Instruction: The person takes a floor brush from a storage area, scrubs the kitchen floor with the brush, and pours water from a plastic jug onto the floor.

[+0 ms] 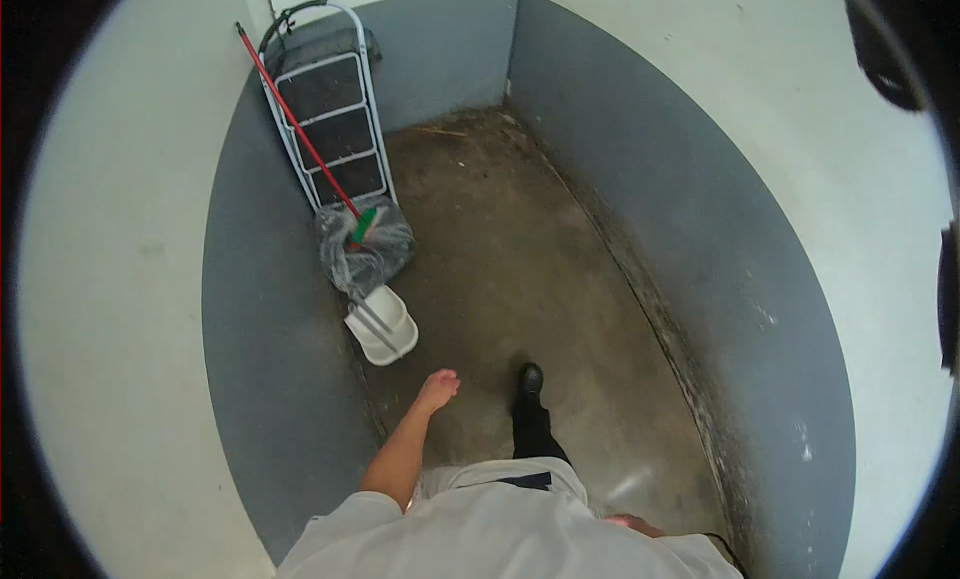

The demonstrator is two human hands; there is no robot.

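Observation:
My left hand [438, 390] hangs over the floor with its fingers curled; whether anything small is inside cannot be made out. Just beyond it lies a white dustpan [378, 329] with grey bars across it. Behind the dustpan a clear plastic bag [345, 259] rests at the foot of a folded step ladder [345, 109]. A broom with a red handle [300, 129] and a green head [364, 225] leans against the ladder. My right hand [628, 522] is low beside my white shirt, mostly hidden, its fingers not visible.
Grey and white walls [700, 209] close in on both sides and meet in a far corner. Dirt and straw-like debris [440, 132] lie on the brown floor [500, 249] near that corner. My black shoe [531, 378] is on the floor ahead.

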